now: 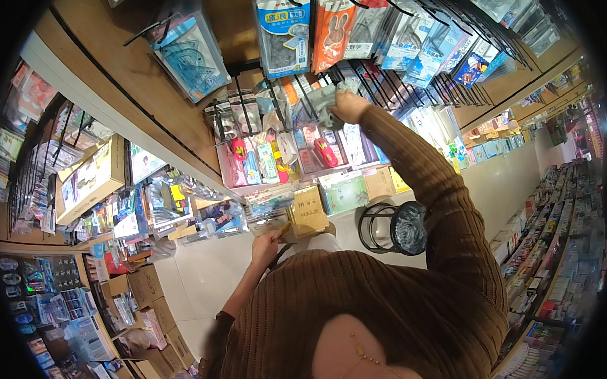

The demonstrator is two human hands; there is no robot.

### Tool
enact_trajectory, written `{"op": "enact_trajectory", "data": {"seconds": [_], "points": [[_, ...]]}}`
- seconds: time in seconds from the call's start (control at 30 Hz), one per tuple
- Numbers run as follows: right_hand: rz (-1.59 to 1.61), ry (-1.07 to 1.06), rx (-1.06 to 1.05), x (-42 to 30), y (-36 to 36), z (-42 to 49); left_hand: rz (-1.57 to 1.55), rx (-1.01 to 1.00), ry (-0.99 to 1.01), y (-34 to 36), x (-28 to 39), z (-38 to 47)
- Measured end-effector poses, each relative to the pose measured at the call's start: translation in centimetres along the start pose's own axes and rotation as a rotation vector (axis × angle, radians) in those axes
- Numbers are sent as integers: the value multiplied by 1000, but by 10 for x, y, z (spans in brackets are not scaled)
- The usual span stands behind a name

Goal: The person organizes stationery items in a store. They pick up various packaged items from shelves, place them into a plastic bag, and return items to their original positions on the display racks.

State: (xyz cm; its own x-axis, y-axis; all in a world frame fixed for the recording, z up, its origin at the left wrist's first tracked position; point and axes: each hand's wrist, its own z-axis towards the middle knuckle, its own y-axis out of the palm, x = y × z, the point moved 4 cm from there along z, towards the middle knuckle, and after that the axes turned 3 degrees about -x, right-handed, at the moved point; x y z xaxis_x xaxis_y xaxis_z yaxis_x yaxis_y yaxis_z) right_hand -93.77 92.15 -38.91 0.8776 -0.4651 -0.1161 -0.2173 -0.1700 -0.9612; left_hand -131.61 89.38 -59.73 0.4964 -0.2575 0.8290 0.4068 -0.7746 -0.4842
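My right hand [350, 106] is stretched out to the hanging display and grips a crumpled grey cloth [325, 102] among the black display hooks. Below the cloth, a red item [325, 152] lies in a tray of small packaged goods. Down by my waist, my left hand [265, 248] is closed around a thin yellow-brown item [285, 229]; what it is cannot be made out. Just right of that hand, a brown cardboard box [308, 209] with printing stands at the edge of the lower goods.
Packaged set squares [191, 60], a blue-and-white packet [284, 35] and orange packets [332, 35] hang above. A black round stool [407, 228] stands on the floor. Cardboard boxes [146, 285] are stacked lower left, and long shelves of goods [551, 241] run along the right.
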Motion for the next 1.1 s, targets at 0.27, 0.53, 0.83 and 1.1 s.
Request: {"op": "enact_trajectory", "data": {"seconds": [0.27,0.53,0.83,1.1], "points": [[-224,119,491,-3,0,114,-72,59,-135,-9,-30,-19],[-83,93,527,11,1,138,-104,98,-224,-20,-52,-38],[10,69,545,16,-37,-32,-112,30,-85,-25,-37,-4],[-251,148,15,35,-10,6,5,-26,-73,-23,-21,1]]}}
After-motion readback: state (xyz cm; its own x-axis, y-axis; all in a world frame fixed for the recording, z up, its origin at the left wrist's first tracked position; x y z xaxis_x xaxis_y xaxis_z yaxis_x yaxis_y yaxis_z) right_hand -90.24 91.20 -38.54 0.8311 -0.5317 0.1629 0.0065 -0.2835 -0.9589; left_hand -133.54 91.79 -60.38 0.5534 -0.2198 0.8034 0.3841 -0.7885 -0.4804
